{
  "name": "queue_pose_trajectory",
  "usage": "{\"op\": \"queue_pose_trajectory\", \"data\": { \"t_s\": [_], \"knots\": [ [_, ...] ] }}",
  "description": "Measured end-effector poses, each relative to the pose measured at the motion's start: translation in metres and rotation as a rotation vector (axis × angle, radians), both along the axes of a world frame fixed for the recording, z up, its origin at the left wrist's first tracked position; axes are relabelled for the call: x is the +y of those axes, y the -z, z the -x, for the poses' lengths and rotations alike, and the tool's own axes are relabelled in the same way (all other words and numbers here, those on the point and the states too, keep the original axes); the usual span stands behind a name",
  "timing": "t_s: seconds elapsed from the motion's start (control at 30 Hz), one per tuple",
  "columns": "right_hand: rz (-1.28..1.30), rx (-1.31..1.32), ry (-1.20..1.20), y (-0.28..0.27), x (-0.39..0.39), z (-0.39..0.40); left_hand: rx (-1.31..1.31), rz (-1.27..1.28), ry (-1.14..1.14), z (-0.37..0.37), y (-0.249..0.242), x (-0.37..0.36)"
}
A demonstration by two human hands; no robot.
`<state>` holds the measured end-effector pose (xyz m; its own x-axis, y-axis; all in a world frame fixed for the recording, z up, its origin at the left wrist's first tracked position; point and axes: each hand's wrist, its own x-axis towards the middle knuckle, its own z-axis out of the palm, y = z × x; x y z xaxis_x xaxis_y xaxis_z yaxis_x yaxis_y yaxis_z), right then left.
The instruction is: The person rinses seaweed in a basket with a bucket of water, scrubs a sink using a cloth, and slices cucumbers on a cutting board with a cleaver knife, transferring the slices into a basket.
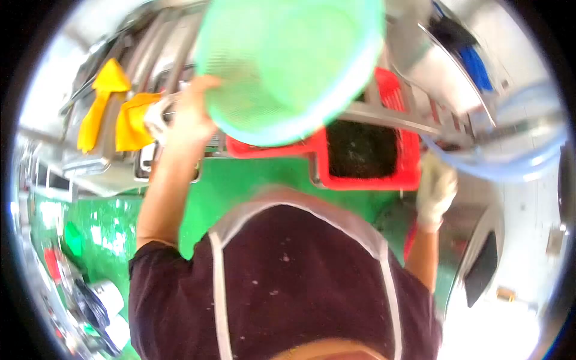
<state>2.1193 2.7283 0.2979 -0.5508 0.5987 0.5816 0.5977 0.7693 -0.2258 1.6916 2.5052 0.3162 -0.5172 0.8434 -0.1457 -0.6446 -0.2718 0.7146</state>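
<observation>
A large green plastic mesh colander (288, 66) fills the top centre, tilted and blurred by motion. My left hand (195, 108) is bare and grips it at its left side, with the thumb over the mesh. On the right, my right hand (437, 186) wears a pale glove and looks curled closed, its fingers blurred. It is right beside the corner of a red plastic tray (408, 177) that holds a dark mass (363, 150). I cannot tell what, if anything, lies inside that hand.
Yellow-orange gloves (103, 105) lie over metal rails at the left. A metal rack bar (396, 119) crosses behind the red tray. A pale blue hose (510, 168) curves along the right, below a shiny metal pan (441, 69). The floor (240, 180) is green.
</observation>
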Motion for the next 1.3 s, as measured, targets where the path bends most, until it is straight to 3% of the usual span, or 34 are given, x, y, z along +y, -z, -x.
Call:
{"op": "queue_pose_trajectory", "data": {
  "t_s": [0.03,0.17,0.23,0.3,0.37,0.4,0.47,0.53,0.6,0.67,0.73,0.77,0.83,0.87,0.93,1.1,1.17,1.2,1.23,1.3],
  "knots": [
    [0.03,0.128,-0.071,0.035,-0.011,-0.001,0.066,-0.022,-0.013,-0.011,0.005,0.004],
    [0.765,0.309,0.11,0.128,-0.048,-0.03,0.162,-0.036,-0.123,-0.065,-0.028,0.035],
    [0.577,0.329,0.058,0.092,-0.066,-0.002,0.235,-0.058,-0.062,-0.064,-0.045,0.056],
    [0.194,0.171,-0.2,0.084,-0.068,-0.005,0.227,-0.138,-0.062,-0.072,-0.037,0.053],
    [-0.326,0.073,-0.399,0.042,-0.056,0.004,0.239,-0.111,0.058,-0.08,-0.051,0.047],
    [-0.589,0.324,-0.389,0.001,-0.054,0.023,0.25,-0.085,0.11,-0.085,-0.061,0.044],
    [-0.52,0.2,-0.241,-0.083,-0.072,0.004,0.348,0.033,0.197,-0.106,-0.09,0.042],
    [-0.669,0.311,-0.239,-0.125,-0.068,0.007,0.434,0.065,0.309,-0.122,-0.111,0.048],
    [-0.799,0.158,-0.316,-0.168,-0.068,0.001,0.5,0.026,0.366,-0.144,-0.125,0.062],
    [-0.908,0.096,-0.346,-0.175,-0.064,-0.019,0.529,0.041,0.398,-0.148,-0.133,0.07],
    [-0.948,0.07,-0.254,-0.188,-0.069,-0.039,0.459,-0.177,0.57,-0.151,-0.146,0.065],
    [-0.953,0.149,-0.241,-0.195,-0.063,-0.051,0.529,-0.242,0.533,-0.15,-0.153,0.054],
    [-0.878,0.598,-0.359,-0.201,-0.04,-0.087,0.649,-0.378,0.479,-0.151,-0.162,0.035],
    [-0.82,0.821,-0.447,-0.213,-0.028,-0.097,0.687,-0.363,0.425,-0.147,-0.163,0.029],
    [-0.769,0.967,-0.481,-0.264,-0.004,-0.094,0.645,-0.251,0.397,-0.133,-0.161,0.021],
    [-0.782,0.367,-0.324,-0.423,0.024,0.053,0.663,-0.207,0.144,-0.121,-0.153,-0.022],
    [-0.898,0.347,-0.329,-0.467,0.012,0.124,0.636,-0.247,0.079,-0.105,-0.135,-0.045],
    [-1.075,0.457,-0.341,-0.485,0.008,0.157,0.631,-0.24,0.023,-0.102,-0.129,-0.06],
    [-1.042,0.405,-0.083,-0.5,-0.038,0.184,0.627,-0.231,-0.045,-0.099,-0.124,-0.077],
    [-1.115,0.289,0.107,-0.532,-0.027,0.231,0.589,-0.18,-0.166,-0.091,-0.106,-0.111]
  ]
}}
